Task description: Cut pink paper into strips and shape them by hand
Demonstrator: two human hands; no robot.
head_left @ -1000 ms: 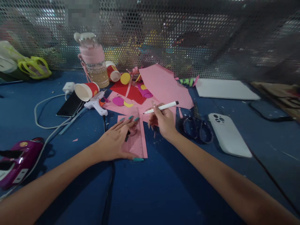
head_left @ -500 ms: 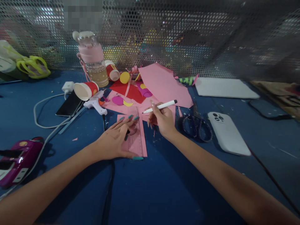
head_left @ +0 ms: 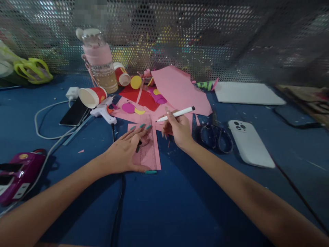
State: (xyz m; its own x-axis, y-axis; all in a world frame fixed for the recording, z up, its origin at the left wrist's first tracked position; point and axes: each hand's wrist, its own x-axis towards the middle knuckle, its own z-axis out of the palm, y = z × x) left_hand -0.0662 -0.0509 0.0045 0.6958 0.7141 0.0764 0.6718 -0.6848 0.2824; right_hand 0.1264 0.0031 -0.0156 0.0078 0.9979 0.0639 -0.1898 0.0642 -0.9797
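Note:
My left hand lies with fingers outstretched, pressing a clear plastic ruler with a round cut-out onto a pink paper strip. A small black thing, perhaps a cap, shows by its bent finger; whether it is gripped I cannot tell. In my right hand is a white marker, its tip pointing left, close to the ruler's upper right edge. Behind both hands lie a large pink sheet, a red paper piece and purple and yellow cut-outs.
Dark-handled scissors and a white phone lie right. At left are a glue gun, a paper cup, a black phone, white cables and a purple power strip. A bottle stands before the perforated metal screen.
The whole view has shifted slightly, so things sit a little higher in the picture. Both hands keep nearly the same pose, with the marker tip still beside the ruler.

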